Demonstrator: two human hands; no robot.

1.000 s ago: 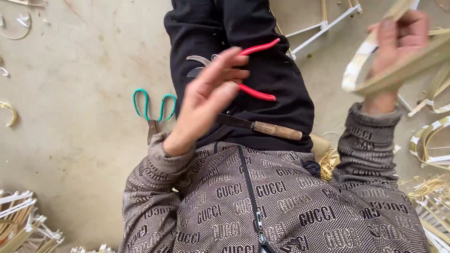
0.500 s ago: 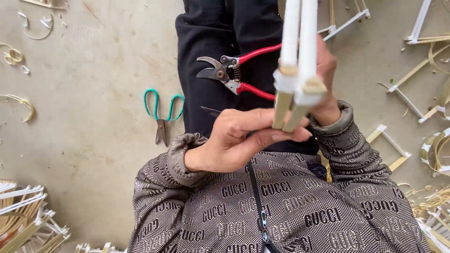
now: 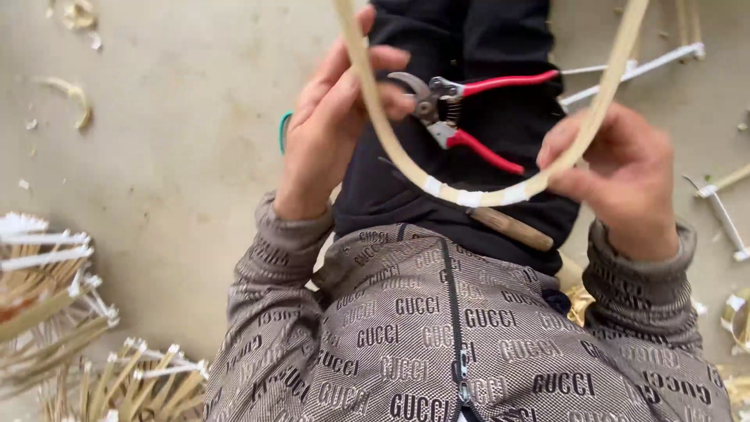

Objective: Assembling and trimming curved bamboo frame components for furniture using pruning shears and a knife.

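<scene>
While you sit over the floor, your left hand (image 3: pixel 332 133) and right hand (image 3: pixel 625 176) both grip one bent bamboo strip (image 3: pixel 469 195), held above your lap. Left fingers wrap the strip's left limb, thumb side pressing it; right fingers pinch the right limb just past the bend. The strip forms a U: its bottom curve hangs lowest, between your hands, and both limbs point up and away from you, running out of the top edge. Long axis of each limb runs roughly bottom to top, the left limb leaning left-upward, the right limb leaning right-upward. White tape bands (image 3: pixel 473 197) sit on the bottom curve.

Relative to the strip: red-handled pruning shears (image 3: pixel 461 117) lie behind it, inside the U, on your black trousers (image 3: pixel 469 47), blades toward your left hand. A wooden-handled tool (image 3: pixel 508 227) lies just below the curve on your lap. A green handle loop (image 3: pixel 283 129) peeks out left of your left hand, mostly hidden. Bundled bamboo sticks with white ends (image 3: pixel 70 312) lie far left and below. More taped frame pieces (image 3: pixel 633 70) lie right of the right limb on the concrete floor (image 3: pixel 172 156).
</scene>
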